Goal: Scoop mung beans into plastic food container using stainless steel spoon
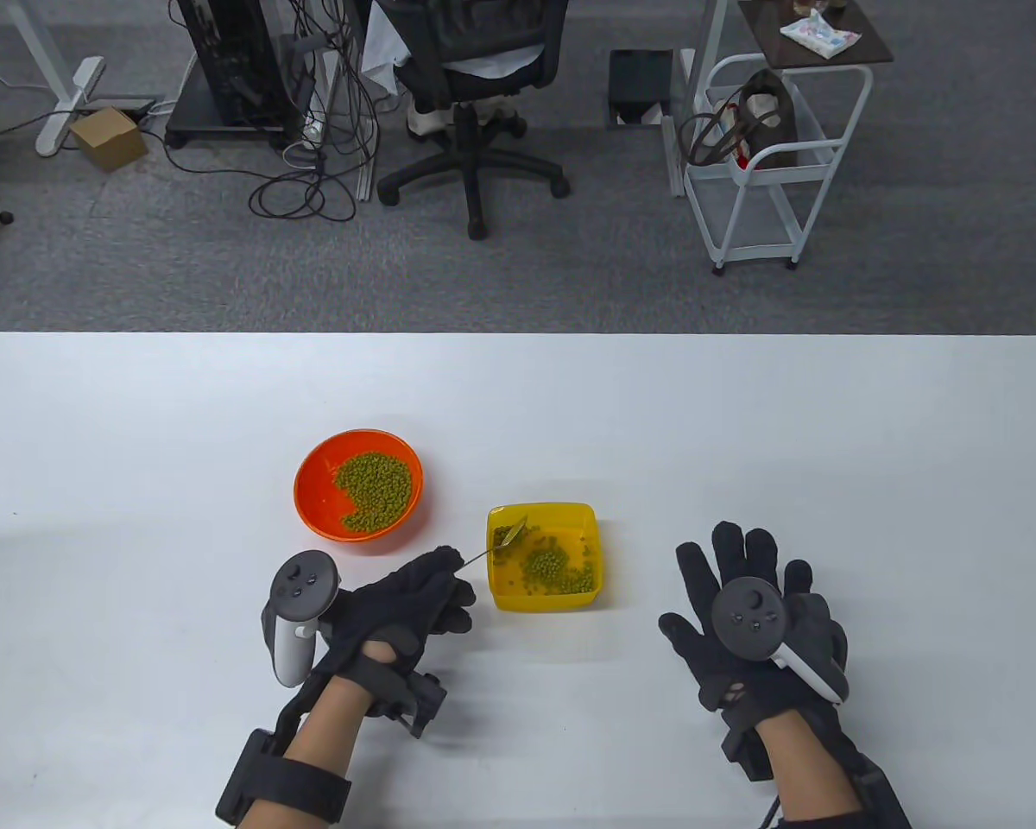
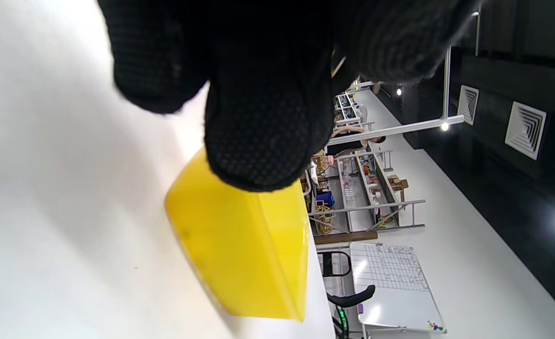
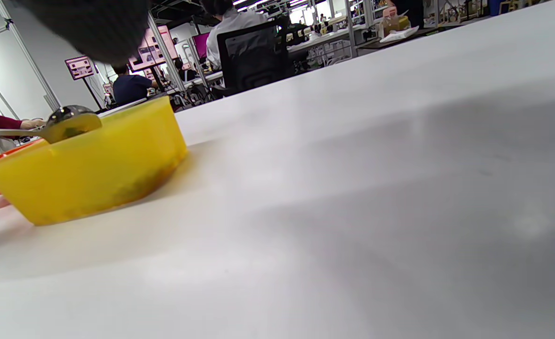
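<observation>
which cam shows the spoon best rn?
Table view: the spoon shows from handle, held by the left hand, to bowl over the yellow container. Right wrist view shows only its bowl above the rim. Left wrist view: hidden by glove.

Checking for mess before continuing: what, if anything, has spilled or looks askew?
Nothing stands out. Mung beans lie only inside the orange bowl and yellow container; both sit flat, and the spoon is over the container.
</observation>
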Tool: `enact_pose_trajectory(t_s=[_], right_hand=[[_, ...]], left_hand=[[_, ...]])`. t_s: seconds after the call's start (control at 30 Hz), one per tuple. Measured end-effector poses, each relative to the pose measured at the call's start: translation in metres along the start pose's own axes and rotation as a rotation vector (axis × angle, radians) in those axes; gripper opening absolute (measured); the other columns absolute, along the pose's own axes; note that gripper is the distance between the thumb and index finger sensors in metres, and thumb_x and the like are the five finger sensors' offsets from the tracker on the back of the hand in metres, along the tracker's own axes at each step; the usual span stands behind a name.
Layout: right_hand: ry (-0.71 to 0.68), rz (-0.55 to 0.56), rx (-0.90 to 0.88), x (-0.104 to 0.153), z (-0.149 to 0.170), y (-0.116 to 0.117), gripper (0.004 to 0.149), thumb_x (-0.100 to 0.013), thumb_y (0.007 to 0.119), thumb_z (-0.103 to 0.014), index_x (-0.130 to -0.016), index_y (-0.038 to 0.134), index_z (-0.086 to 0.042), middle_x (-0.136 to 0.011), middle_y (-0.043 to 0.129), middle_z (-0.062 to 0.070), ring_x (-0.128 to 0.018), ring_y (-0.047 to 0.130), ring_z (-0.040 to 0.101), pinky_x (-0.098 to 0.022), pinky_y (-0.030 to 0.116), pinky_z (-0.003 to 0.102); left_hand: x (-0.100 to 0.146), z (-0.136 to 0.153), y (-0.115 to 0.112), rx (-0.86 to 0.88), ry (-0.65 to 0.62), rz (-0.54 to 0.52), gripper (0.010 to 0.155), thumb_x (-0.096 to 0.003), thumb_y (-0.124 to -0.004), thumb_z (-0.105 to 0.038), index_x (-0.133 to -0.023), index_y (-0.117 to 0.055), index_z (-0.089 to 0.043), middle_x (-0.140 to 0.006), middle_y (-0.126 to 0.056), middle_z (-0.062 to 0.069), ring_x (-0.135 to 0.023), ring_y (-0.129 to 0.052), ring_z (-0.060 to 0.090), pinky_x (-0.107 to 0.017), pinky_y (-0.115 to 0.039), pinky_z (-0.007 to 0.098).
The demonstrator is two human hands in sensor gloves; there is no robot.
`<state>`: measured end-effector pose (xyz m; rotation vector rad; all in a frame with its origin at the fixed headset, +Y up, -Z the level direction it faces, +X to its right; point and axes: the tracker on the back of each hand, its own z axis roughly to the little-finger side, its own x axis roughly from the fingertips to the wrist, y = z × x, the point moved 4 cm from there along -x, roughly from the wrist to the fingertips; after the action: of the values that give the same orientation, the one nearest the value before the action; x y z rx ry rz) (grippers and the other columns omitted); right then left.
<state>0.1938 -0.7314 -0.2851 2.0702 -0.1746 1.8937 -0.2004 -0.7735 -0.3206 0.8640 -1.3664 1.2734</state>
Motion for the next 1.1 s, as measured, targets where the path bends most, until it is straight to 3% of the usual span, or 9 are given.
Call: enact_pose_trajectory(t_s=[0.3, 0.4, 0.57, 0.77, 0.93, 1.1], right_hand=[[0.000, -0.006, 0.000, 0.000, 0.000, 0.000, 0.077, -0.051, 0.069, -0.058, -0.109, 0.024, -0.035, -0.111, -0.009, -0.002, -0.102, -0.012, 0.036, -0.063, -0.009, 0.064], [-0.001, -0.006, 0.001, 0.000, 0.000, 0.000, 0.078, -0.051, 0.069, -0.059, -0.109, 0.024, -0.035, -0.111, -0.009, -0.002, -0.102, -0.012, 0.036, -0.063, -0.009, 0.064], [-0.003, -0.006, 0.004, 0.000, 0.000, 0.000, 0.077, -0.051, 0.069, -0.059, -0.109, 0.024, -0.034, -0.111, -0.009, -0.001, -0.102, -0.011, 0.036, -0.063, -0.009, 0.064], [0.000, -0.007, 0.001, 0.000, 0.001, 0.001, 0.077, -0.051, 0.069, -0.059, -0.109, 0.025, -0.034, -0.111, -0.009, -0.002, -0.102, -0.011, 0.036, -0.063, -0.009, 0.064], [0.003, -0.012, 0.003, 0.000, 0.001, 0.001, 0.077, -0.051, 0.069, -0.059, -0.109, 0.025, -0.034, -0.110, -0.009, -0.002, -0.102, -0.011, 0.037, -0.063, -0.009, 0.064], [0.005, -0.011, -0.001, 0.000, 0.001, 0.001, 0.078, -0.051, 0.069, -0.059, -0.109, 0.023, -0.034, -0.110, -0.009, -0.002, -0.102, -0.011, 0.037, -0.063, -0.009, 0.064]], left_hand=[[0.003, -0.004, 0.023, 0.112, -0.057, -0.047, 0.046, -0.0498, -0.077, -0.038, -0.093, -0.073, -0.025, -0.077, -0.099, -0.003, -0.055, -0.110, 0.013, -0.055, -0.087, 0.040], [0.007, -0.007, 0.039, 0.145, -0.088, -0.112, 0.048, -0.0500, -0.075, -0.041, -0.095, -0.071, -0.025, -0.079, -0.097, -0.006, -0.057, -0.109, 0.014, -0.056, -0.086, 0.040], [0.017, -0.005, 0.078, 0.153, -0.119, -0.279, 0.050, -0.0493, -0.074, -0.043, -0.095, -0.070, -0.023, -0.081, -0.096, 0.000, -0.059, -0.107, 0.017, -0.056, -0.084, 0.043], [0.035, -0.021, 0.114, -0.195, -0.153, -0.511, 0.048, -0.0484, -0.073, -0.033, -0.095, -0.071, -0.018, -0.082, -0.092, 0.008, -0.063, -0.104, 0.023, -0.055, -0.081, 0.047], [0.040, -0.022, 0.120, -0.308, -0.122, -0.582, 0.049, -0.0459, -0.074, -0.022, -0.095, -0.070, -0.014, -0.085, -0.090, 0.013, -0.060, -0.104, 0.026, -0.049, -0.083, 0.047], [0.040, -0.039, 0.108, -0.876, -0.103, -0.612, 0.049, -0.0439, -0.076, -0.018, -0.092, -0.075, -0.013, -0.083, -0.093, 0.012, -0.057, -0.106, 0.024, -0.047, -0.085, 0.046]])
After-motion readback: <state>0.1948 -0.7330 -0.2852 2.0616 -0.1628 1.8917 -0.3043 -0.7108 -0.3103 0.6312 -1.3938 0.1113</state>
